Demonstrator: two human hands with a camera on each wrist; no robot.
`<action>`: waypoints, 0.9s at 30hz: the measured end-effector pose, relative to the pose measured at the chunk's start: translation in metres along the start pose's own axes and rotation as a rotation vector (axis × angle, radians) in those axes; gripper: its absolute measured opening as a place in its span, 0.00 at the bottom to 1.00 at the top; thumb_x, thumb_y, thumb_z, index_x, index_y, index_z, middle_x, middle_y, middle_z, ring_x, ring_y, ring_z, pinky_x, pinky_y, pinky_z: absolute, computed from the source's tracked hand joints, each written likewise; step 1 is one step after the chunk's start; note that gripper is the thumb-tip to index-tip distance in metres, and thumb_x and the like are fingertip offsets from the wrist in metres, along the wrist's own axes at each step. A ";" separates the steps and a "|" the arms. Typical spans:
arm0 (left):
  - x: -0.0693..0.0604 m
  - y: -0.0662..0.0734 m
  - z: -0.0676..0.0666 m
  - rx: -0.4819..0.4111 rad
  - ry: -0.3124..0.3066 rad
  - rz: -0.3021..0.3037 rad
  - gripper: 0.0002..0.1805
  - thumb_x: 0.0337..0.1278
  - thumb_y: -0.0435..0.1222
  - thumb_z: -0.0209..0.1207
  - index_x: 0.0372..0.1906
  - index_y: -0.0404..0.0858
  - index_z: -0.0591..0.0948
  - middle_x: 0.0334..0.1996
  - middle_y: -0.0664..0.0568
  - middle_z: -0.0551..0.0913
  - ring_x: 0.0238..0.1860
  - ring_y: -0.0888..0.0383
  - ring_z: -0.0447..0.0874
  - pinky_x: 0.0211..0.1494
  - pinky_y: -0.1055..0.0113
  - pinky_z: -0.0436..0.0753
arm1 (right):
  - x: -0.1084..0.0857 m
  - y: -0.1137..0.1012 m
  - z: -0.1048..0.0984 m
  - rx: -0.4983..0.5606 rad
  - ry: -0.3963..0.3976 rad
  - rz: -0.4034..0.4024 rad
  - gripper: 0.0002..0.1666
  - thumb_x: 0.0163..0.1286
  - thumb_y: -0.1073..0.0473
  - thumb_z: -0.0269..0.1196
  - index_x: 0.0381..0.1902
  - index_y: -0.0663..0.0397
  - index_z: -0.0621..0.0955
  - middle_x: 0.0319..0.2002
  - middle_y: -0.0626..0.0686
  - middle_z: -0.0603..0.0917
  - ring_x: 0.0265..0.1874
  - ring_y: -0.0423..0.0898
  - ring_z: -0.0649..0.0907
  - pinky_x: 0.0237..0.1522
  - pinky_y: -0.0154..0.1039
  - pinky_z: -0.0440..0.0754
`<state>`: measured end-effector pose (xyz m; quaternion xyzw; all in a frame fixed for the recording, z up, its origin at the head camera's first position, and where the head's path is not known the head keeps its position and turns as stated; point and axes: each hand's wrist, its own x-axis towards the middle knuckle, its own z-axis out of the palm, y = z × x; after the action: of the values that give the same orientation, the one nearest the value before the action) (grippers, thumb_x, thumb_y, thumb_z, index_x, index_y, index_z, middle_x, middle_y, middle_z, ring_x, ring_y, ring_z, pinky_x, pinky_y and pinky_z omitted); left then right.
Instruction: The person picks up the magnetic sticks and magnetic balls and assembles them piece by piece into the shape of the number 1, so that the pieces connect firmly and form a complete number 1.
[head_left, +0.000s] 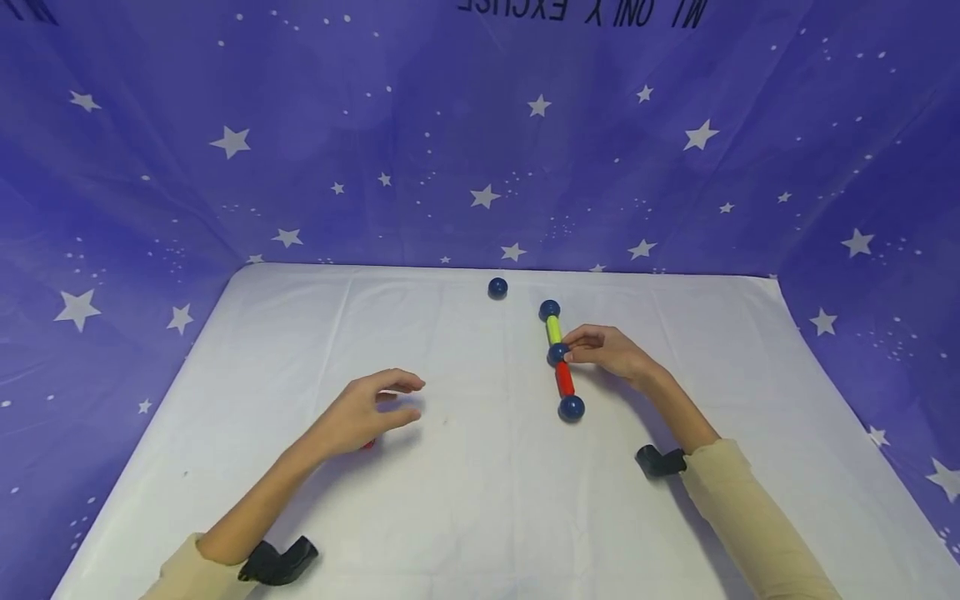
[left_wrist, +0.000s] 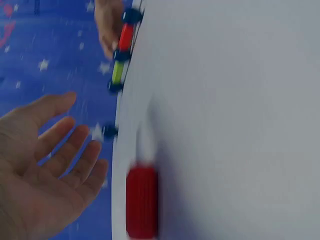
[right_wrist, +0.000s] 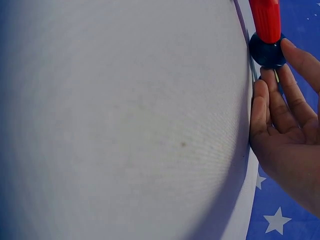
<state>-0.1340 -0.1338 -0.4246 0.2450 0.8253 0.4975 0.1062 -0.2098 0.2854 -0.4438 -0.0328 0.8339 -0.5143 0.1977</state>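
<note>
My right hand (head_left: 611, 352) pinches the middle blue ball (head_left: 557, 354) of a straight chain on the table. From that ball a yellow-green rod (head_left: 553, 329) runs to a far blue ball (head_left: 550, 310), and a red rod (head_left: 565, 380) runs to a near blue ball (head_left: 572, 408). In the right wrist view, thumb and fingertips touch the middle ball (right_wrist: 268, 51). My left hand (head_left: 367, 412) hovers over the table with fingers loosely bent, holding nothing. Beneath it lies a red ribbed piece (left_wrist: 142, 202), mostly hidden in the head view.
One loose blue ball (head_left: 497, 288) sits near the back edge of the white-covered table (head_left: 465, 517), left of the chain. A purple star-patterned cloth (head_left: 420, 108) rises behind and at both sides. Black wrist mounts (head_left: 279, 562) show at both sleeves.
</note>
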 end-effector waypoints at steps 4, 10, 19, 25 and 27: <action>-0.022 -0.011 -0.023 0.112 -0.030 -0.002 0.22 0.58 0.37 0.70 0.57 0.37 0.81 0.56 0.50 0.81 0.60 0.46 0.76 0.62 0.51 0.75 | 0.000 0.001 0.000 -0.001 0.000 0.002 0.23 0.64 0.56 0.71 0.54 0.60 0.81 0.46 0.56 0.86 0.50 0.52 0.80 0.59 0.51 0.70; -0.046 -0.022 -0.042 0.230 -0.065 -0.081 0.25 0.52 0.42 0.73 0.56 0.42 0.82 0.55 0.54 0.81 0.59 0.47 0.76 0.62 0.46 0.72 | 0.000 0.000 0.000 0.002 0.008 0.005 0.23 0.63 0.56 0.72 0.54 0.59 0.81 0.47 0.56 0.85 0.51 0.53 0.79 0.60 0.51 0.69; -0.052 -0.037 -0.042 0.314 -0.055 -0.049 0.15 0.54 0.33 0.70 0.48 0.43 0.86 0.44 0.60 0.84 0.49 0.54 0.80 0.56 0.52 0.75 | -0.001 0.000 0.000 0.005 0.005 0.001 0.24 0.63 0.55 0.72 0.54 0.59 0.81 0.48 0.56 0.85 0.52 0.54 0.79 0.61 0.52 0.68; -0.050 -0.036 -0.041 0.332 -0.072 -0.044 0.12 0.55 0.31 0.69 0.45 0.44 0.88 0.41 0.63 0.84 0.45 0.57 0.79 0.51 0.56 0.76 | 0.000 0.001 -0.001 0.001 0.005 0.010 0.24 0.63 0.55 0.73 0.54 0.59 0.81 0.48 0.56 0.85 0.52 0.53 0.79 0.60 0.51 0.68; -0.050 -0.035 -0.040 0.332 -0.068 -0.043 0.12 0.55 0.30 0.69 0.45 0.44 0.88 0.41 0.63 0.84 0.45 0.56 0.79 0.52 0.55 0.76 | 0.000 0.001 -0.001 0.004 0.004 0.006 0.25 0.63 0.56 0.72 0.54 0.60 0.81 0.48 0.57 0.85 0.52 0.54 0.78 0.60 0.51 0.68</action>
<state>-0.1182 -0.2043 -0.4396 0.2581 0.8972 0.3434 0.1030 -0.2103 0.2865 -0.4443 -0.0286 0.8333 -0.5155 0.1977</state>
